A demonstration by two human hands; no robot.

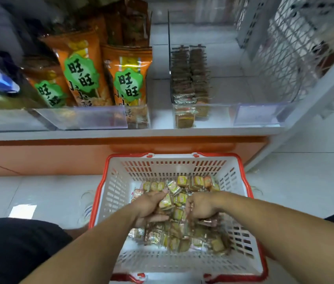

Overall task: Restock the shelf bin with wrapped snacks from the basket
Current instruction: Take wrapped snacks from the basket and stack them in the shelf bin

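White, red-rimmed basket [119, 187] is sitting on floor below shelf bin [203, 113]. Left hand [147, 208] is gripping snacks [179, 214]; right hand [202, 206] is curling into pile, also gripping some.

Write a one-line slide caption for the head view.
Both hands gather wrapped snacks from the basket below the half-filled shelf bin.

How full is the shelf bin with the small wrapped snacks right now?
Partly full. The shelf bin holds two rows of wrapped snacks along its left side only; the rest of its floor to the right shows bare.
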